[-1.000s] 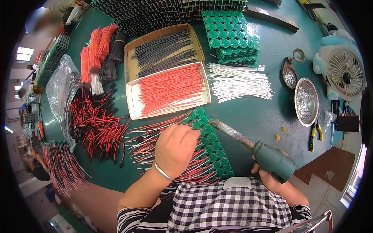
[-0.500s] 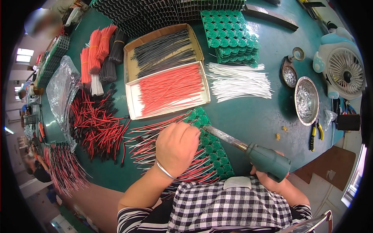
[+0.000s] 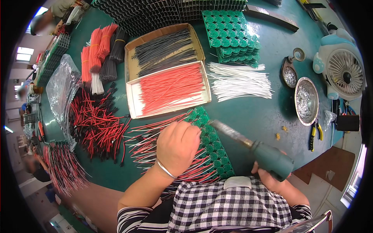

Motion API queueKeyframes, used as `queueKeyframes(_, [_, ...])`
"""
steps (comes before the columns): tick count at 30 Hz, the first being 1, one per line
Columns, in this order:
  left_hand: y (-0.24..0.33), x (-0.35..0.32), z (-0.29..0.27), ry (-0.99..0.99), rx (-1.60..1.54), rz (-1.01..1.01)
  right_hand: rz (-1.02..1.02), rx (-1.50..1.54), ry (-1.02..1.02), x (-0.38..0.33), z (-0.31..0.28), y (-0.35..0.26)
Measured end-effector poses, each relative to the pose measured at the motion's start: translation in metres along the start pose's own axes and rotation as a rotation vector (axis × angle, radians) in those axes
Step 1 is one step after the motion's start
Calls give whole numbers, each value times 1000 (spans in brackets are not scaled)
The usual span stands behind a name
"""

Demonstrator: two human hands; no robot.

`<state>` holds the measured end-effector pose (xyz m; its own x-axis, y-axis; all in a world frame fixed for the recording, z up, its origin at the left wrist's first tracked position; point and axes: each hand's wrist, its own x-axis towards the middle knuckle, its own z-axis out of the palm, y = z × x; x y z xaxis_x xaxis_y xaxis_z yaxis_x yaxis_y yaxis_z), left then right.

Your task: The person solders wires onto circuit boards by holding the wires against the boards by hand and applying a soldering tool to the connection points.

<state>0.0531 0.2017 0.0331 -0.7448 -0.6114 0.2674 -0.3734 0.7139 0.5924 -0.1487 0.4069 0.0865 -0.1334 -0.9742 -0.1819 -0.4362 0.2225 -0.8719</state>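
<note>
My left hand point(image 3: 178, 145) lies palm down on a green panel of round circuit boards point(image 3: 213, 149), its fingers pinching at the red and black wires point(image 3: 149, 141) that fan out from the panel's left side. My right hand point(image 3: 268, 179) grips the teal handle of a soldering iron point(image 3: 252, 145). The iron's metal shaft slants up and left, and its tip ends over the panel just right of my left fingers. A thin bracelet circles my left wrist.
Beyond the panel stand a cardboard tray of red wires point(image 3: 171, 89) and a tray of black wires point(image 3: 165, 48). White wires point(image 3: 239, 81), stacked green boards point(image 3: 229, 33), a solder dish point(image 3: 306, 101), yellow-handled pliers point(image 3: 314, 134) and a small fan point(image 3: 342, 73) are on the right. A pile of red-black leads point(image 3: 95, 122) lies left.
The soldering iron has swung left, bringing its tip closer to my left fingers over the green panel. My left hand has stayed on the panel.
</note>
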Motion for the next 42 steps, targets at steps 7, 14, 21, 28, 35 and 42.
queueKeyframes(7, [-6, -8, -3, -4, 42, 29, 132, 289, 198, -13, 15, 1])
queueKeyframes(14, [-14, -16, -2, 2, -23, 49, 136, 269, 387, -12, 33, 7])
queueKeyframes(21, [-76, -29, -97, 247, 321, -306, 218, 326, 376, -14, 16, 9])
queueKeyframes(28, [-100, -43, -72, 154, 489, -352, 142, 335, 407, -7, 25, 3])
queueKeyframes(35, [-81, -37, -119, 542, -43, -423, 184, 334, 488, -7, 27, 1])
queueKeyframes(42, [-53, -63, -125, 204, 212, -708, 131, 342, 475, -2, 26, 5])
